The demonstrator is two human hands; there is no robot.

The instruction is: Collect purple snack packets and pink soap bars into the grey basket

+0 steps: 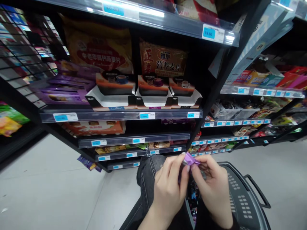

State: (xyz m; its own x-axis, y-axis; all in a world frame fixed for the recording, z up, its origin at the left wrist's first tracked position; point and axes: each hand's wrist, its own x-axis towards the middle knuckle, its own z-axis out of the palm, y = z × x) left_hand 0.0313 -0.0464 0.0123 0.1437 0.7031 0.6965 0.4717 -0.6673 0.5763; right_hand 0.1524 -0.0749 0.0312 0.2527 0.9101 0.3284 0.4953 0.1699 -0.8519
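Note:
Between the fingertips of both hands is a small wrapped candy [189, 158] in shiny purple foil. My left hand [168, 183] pinches its left side, and a ring shows on one finger. My right hand [212, 187] pinches the pointed right end of the wrapper with thumb and fingers. Below and to the right of the hands stands a dark grey shopping basket [240, 188]. Small shiny wrapped pieces [193, 196] show in the gap between my wrists, though most of the basket's inside is hidden.
Dark store shelves [168, 114] rise in front, holding open display boxes [115, 88], bagged cereal [163, 59] and purple packets [69, 84]. A basket handle [260, 191] sticks out rightward. My bent knee [150, 172] is close to the lower shelves. Packets [88, 163] overhang the floor at left.

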